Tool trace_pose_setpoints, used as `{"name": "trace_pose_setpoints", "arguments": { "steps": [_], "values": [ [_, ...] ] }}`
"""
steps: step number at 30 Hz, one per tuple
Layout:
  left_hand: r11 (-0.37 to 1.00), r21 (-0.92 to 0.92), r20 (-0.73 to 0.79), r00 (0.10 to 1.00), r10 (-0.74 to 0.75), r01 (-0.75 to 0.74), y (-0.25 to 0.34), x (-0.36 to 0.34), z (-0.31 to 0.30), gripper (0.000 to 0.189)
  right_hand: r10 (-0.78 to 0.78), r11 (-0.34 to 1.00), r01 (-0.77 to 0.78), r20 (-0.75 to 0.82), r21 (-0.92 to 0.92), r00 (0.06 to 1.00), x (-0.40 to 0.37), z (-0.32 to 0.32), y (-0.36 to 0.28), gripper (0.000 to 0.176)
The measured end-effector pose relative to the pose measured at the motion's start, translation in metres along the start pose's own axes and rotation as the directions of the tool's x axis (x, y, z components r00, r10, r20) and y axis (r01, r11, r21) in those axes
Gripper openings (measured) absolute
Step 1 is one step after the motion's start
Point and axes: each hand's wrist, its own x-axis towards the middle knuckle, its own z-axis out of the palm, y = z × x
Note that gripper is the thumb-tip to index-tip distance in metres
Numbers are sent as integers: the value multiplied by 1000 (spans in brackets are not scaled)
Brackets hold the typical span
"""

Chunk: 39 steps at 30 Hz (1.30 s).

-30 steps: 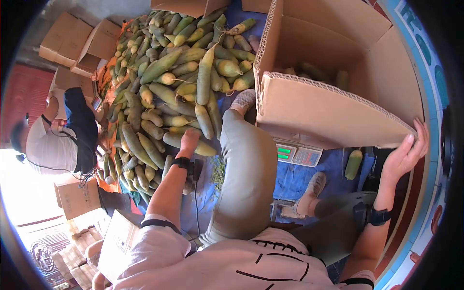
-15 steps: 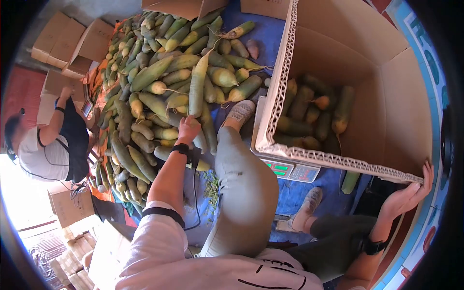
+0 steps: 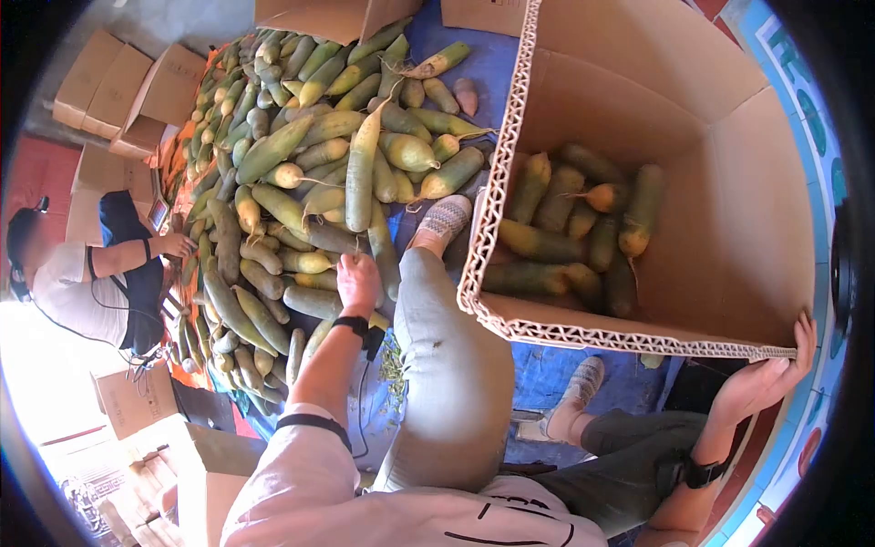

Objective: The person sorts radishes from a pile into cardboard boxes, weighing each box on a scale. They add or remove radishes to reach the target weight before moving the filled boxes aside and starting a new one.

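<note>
My left hand (image 3: 358, 281) is closed low over the heap of green radishes (image 3: 314, 146). A thin root shows just above its fingers, but what they grip is hidden. A long green radish (image 3: 363, 173) with a yellow tip lies right beyond that hand. My right hand (image 3: 764, 381) holds the near right corner of a large open cardboard box (image 3: 729, 228), its fingers along the outer wall. Inside the box lie several radishes (image 3: 643, 205), gathered toward the left side.
Blue sheeting (image 3: 538, 369) covers the floor around my feet. At the left, another person (image 3: 91, 283) reaches to the heap's far side. Cardboard boxes (image 3: 96, 87) stand at the upper left, with another box (image 3: 319, 16) at the top. A tiled wall (image 3: 816, 301) runs along the right.
My left hand has drawn back toward me from the long radish's end. The box's near left corner has shifted left and toward me, covering the scale's display. The other person's arm has lowered to the heap.
</note>
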Motion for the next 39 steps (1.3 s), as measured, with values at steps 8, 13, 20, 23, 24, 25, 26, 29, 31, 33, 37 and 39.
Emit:
{"name": "trace_pose_setpoints", "arguments": {
  "steps": [8, 13, 20, 23, 24, 25, 26, 29, 31, 33, 37, 39],
  "values": [
    [1000, 0, 341, 940, 3, -4, 9, -15, -71, 55, -30, 998, 32, -36, 57, 999, 0, -1, -1, 39],
    [999, -23, 502, 864, -30, 48, -16, -17, -83, 42, -23, 995, 26, -30, 101, 999, 3, -3, -8, 30],
    [988, 139, 715, 697, -52, -69, -17, -62, -129, 26, 18, 981, -8, -52, 196, 998, 6, -7, -15, 24],
    [968, -122, 810, 541, 225, -221, -40, -69, -132, 29, 26, 968, -7, -74, 250, 997, 6, -9, -16, 24],
    [966, -114, 802, 552, 227, -231, -39, -67, -141, 29, 30, 965, -11, -69, 261, 997, 6, -10, -17, 24],
    [960, -239, 672, 688, 273, -147, -39, -70, -150, 28, 34, 962, -16, -64, 273, 997, 6, -11, -18, 25],
    [923, -374, 520, 805, 287, -88, -35, -71, -169, 28, 31, 959, -10, -69, 282, 997, 6, -13, -18, 26],
    [489, -846, 300, 948, 108, 212, -9, -50, -240, 33, 47, 952, -22, -76, 306, 996, 6, -15, -19, 28],
    [420, -890, 215, 976, 44, 177, 8, -31, -295, 36, 82, 944, -46, -96, 327, 992, 6, -18, -21, 30],
    [312, -950, 24, 999, 48, 8, 29, -19, -351, 33, 87, 933, -57, -67, 355, 994, 6, -20, -21, 31],
    [290, -870, -355, 915, 192, -398, 74, 2, -440, 33, 98, 923, -65, -68, 378, 993, 7, -23, -19, 30],
    [68, -887, -446, 886, 124, -456, 105, 10, -477, 34, 97, 923, -54, -92, 382, 991, 7, -22, -18, 30]
  ]
}}
